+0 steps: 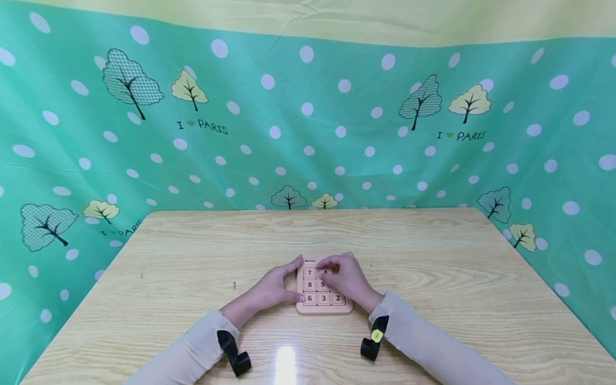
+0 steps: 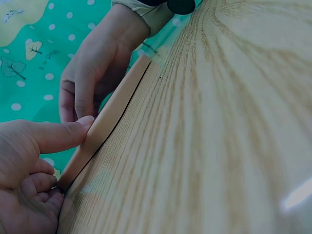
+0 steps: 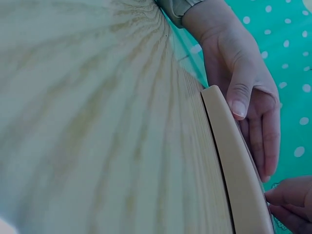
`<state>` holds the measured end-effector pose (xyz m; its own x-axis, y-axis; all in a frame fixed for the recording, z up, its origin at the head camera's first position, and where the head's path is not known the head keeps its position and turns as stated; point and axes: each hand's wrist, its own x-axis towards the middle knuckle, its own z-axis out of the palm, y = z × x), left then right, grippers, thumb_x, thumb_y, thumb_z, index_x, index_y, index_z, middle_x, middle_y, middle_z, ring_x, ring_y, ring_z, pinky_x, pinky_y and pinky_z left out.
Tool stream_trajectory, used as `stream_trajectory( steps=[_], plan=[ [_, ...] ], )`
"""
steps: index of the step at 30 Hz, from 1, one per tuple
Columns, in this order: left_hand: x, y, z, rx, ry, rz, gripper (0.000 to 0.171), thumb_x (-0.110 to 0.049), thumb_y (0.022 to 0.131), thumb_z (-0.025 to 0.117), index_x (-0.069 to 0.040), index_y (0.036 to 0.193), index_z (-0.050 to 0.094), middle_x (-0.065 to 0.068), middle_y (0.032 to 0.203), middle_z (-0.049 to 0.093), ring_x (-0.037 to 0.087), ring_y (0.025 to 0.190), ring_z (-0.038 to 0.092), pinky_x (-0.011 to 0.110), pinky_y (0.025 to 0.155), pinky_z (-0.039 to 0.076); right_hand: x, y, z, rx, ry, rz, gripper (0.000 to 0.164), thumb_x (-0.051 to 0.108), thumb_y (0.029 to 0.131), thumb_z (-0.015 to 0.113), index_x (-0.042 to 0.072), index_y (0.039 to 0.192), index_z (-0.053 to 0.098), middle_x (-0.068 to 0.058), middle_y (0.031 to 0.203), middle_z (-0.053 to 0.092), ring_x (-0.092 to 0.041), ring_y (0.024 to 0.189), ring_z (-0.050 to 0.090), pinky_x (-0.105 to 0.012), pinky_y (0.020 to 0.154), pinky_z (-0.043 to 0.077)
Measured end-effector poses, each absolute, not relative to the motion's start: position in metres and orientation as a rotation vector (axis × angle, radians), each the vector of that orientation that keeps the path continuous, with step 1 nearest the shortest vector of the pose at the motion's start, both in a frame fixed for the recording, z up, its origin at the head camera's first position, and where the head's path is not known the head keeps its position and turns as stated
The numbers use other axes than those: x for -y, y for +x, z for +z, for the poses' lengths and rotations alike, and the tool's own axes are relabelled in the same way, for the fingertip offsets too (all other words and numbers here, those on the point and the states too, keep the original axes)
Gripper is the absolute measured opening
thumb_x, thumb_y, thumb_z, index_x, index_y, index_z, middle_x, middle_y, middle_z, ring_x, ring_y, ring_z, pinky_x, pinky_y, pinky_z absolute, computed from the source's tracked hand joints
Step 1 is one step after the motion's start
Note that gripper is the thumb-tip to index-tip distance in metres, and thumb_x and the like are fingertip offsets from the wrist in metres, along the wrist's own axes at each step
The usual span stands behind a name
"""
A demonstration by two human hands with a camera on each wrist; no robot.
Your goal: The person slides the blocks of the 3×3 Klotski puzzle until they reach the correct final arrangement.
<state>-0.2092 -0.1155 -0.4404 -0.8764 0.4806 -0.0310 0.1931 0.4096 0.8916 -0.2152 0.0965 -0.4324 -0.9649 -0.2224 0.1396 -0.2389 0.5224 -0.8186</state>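
Observation:
A pink sliding number puzzle [image 1: 324, 309] lies flat on the table, its square tiles printed with dark numerals. My left hand [image 1: 270, 289] holds the board at its left side, the thumb near the lower corner and a finger at the upper one. In the left wrist view, the left thumb [image 2: 61, 136] presses against the board's edge [image 2: 109, 114]. My right hand [image 1: 350, 277] is over the upper right tiles, with thumb and index finger bent down at the tile marked 4 [image 1: 325, 272]. That hand hides part of the right column; whether it pinches a tile is unclear.
The puzzle rests on a light wood-grain table [image 1: 192, 256]. Behind and at the sides hangs a green dotted curtain [image 1: 308, 123] with printed trees. Black straps [image 1: 230, 347] with small cameras sit on both wrists. A small dark speck [image 1: 234, 284] lies left of the puzzle.

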Motion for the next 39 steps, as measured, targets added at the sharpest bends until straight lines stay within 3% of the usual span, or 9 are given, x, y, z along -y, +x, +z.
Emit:
stream_trajectory(
  steps=[11, 15, 21, 33, 39],
  plan=[
    [0.115, -0.209, -0.440, -2.389, 0.578, 1.449, 0.095, -0.017, 0.071, 0.081, -0.003, 0.147, 0.027, 0.011, 0.153, 0.025, 0.028, 0.142, 0.018, 0.043, 0.116, 0.013, -0.110, -0.215, -0.433, 2.721, 0.387, 1.481, 0.021, 0.001, 0.075, 0.073, 0.012, 0.093, 0.074, 0.001, 0.098, 0.067, -0.018, 0.098, 0.051, -0.038, 0.089, 0.040],
    [0.115, -0.209, -0.439, -2.383, 0.572, 1.455, 0.095, -0.016, 0.071, 0.081, -0.003, 0.147, 0.027, 0.010, 0.154, 0.024, 0.028, 0.142, 0.017, 0.043, 0.116, 0.012, -0.114, -0.215, -0.433, 2.719, 0.379, 1.466, 0.020, 0.001, 0.075, 0.073, 0.011, 0.093, 0.074, 0.000, 0.098, 0.068, -0.016, 0.090, 0.055, -0.032, 0.080, 0.044],
    [0.115, -0.208, -0.437, -2.380, 0.568, 1.456, 0.095, -0.015, 0.071, 0.081, -0.002, 0.147, 0.026, 0.011, 0.153, 0.024, 0.028, 0.142, 0.018, 0.043, 0.116, 0.013, -0.118, -0.216, -0.434, 2.737, 0.355, 1.457, 0.021, 0.003, 0.074, 0.074, 0.013, 0.093, 0.074, 0.001, 0.097, 0.068, -0.013, 0.075, 0.048, -0.025, 0.066, 0.039],
    [0.115, -0.210, -0.439, -2.362, 0.574, 1.465, 0.094, -0.015, 0.071, 0.081, -0.003, 0.147, 0.026, 0.011, 0.153, 0.024, 0.027, 0.142, 0.018, 0.042, 0.116, 0.013, -0.115, -0.216, -0.436, 2.676, 0.377, 1.602, 0.021, 0.006, 0.076, 0.074, 0.012, 0.097, 0.073, 0.002, 0.098, 0.067, -0.015, 0.090, 0.053, -0.030, 0.079, 0.043],
    [0.116, -0.210, -0.440, -2.360, 0.584, 1.473, 0.094, -0.015, 0.071, 0.081, -0.003, 0.147, 0.026, 0.012, 0.153, 0.025, 0.028, 0.142, 0.018, 0.043, 0.116, 0.013, -0.104, -0.215, -0.432, 2.694, 0.399, 1.598, 0.023, 0.009, 0.076, 0.075, 0.013, 0.098, 0.074, 0.000, 0.096, 0.063, -0.017, 0.088, 0.049, -0.031, 0.078, 0.040]
  ],
)
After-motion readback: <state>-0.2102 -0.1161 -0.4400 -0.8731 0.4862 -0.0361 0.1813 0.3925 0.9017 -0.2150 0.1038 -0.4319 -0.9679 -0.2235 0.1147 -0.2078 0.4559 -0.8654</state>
